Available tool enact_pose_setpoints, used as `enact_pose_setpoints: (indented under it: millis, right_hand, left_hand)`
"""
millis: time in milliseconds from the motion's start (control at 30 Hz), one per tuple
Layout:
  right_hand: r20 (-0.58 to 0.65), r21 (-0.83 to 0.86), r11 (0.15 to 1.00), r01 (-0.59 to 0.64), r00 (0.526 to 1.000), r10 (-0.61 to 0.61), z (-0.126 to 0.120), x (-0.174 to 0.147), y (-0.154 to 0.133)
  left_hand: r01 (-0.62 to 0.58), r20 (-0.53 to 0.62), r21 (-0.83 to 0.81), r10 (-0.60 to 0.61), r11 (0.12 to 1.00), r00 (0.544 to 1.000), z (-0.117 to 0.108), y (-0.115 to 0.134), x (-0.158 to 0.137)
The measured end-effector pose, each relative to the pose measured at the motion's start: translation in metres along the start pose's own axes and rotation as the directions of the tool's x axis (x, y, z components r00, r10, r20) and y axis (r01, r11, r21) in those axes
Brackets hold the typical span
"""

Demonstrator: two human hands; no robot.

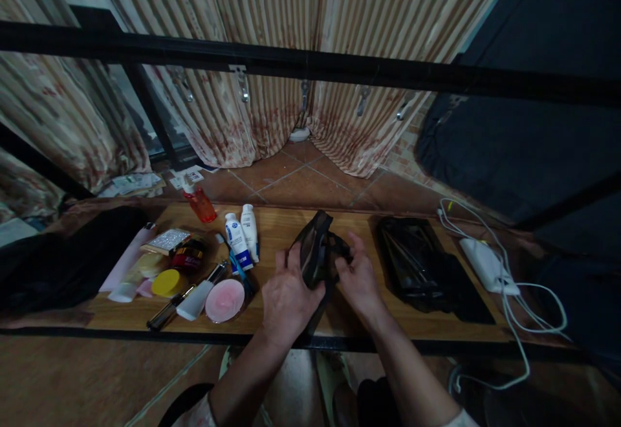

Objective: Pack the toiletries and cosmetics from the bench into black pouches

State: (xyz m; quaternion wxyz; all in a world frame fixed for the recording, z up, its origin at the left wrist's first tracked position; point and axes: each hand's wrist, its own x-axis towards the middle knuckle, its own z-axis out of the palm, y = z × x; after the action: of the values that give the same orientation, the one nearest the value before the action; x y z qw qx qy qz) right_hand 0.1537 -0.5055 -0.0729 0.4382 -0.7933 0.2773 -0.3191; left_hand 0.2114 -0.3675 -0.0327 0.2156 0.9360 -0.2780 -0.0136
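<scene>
Between my hands is a small black pouch (316, 246), partly see-through and held up over the wooden board. My left hand (289, 301) is closed around its left side, thumb in front. On the other side, my right hand (358, 277) pinches the pouch's edge, with the index finger raised. What the pouch holds, if anything, is too dark to make out. Left of my hands lie two white tubes (239, 239), a toothbrush (237, 259) and a round pink-topped container (225, 300). A second black see-through pouch (412, 262) rests to the right.
Jars, including a yellow-lidded one (169, 282), and other toiletries crowd the board's left part. An orange pump bottle (200, 204) stands behind them. A white power strip (489, 265) with looping cables is at the right end. A black metal bar (310, 61) with clips crosses beyond the board.
</scene>
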Motion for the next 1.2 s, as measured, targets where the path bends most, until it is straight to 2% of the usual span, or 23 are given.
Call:
enact_pose_setpoints:
  millis: [167,300,500,633,767,900,1000,1200]
  right_hand:
    - [0.1,-0.074,0.99,-0.118,0.987,0.125,0.005,-0.006,-0.006]
    - [0.102,-0.089,0.981,-0.174,0.978,0.183,0.008,-0.012,-0.009]
    - [0.284,-0.079,0.951,-0.299,0.908,0.309,0.012,-0.031,-0.019]
    - [0.28,-0.119,0.937,-0.329,0.894,0.35,0.015,-0.038,-0.029]
    - [0.251,-0.132,0.937,-0.324,0.903,0.347,0.017,-0.035,-0.031]
    - [0.227,-0.161,0.942,-0.295,0.918,0.326,0.013,-0.028,-0.027]
    - [0.169,-0.215,0.929,-0.301,0.926,0.339,0.008,-0.021,-0.022]
    - [-0.015,-0.154,0.954,-0.256,0.966,0.257,-0.005,-0.003,-0.004]
  left_hand:
    - [-0.063,0.006,0.035,0.063,0.997,0.998,0.003,-0.008,0.005]
    - [-0.101,-0.017,0.004,0.101,0.995,0.995,0.004,-0.013,0.006]
    - [-0.108,-0.07,-0.027,0.106,0.994,0.992,0.004,-0.017,0.009]
    - [-0.107,-0.093,-0.116,0.097,0.987,0.991,0.003,-0.02,0.013]
    - [-0.133,-0.102,-0.308,0.106,0.942,0.989,0.001,-0.027,0.019]
    - [-0.123,-0.083,-0.538,0.093,0.834,0.992,0.001,-0.034,0.026]
    - [-0.02,-0.001,-0.696,0.028,0.718,1.0,0.001,-0.036,0.028]
    - [0.265,0.232,-0.908,-0.135,0.324,0.963,0.002,-0.035,0.028]
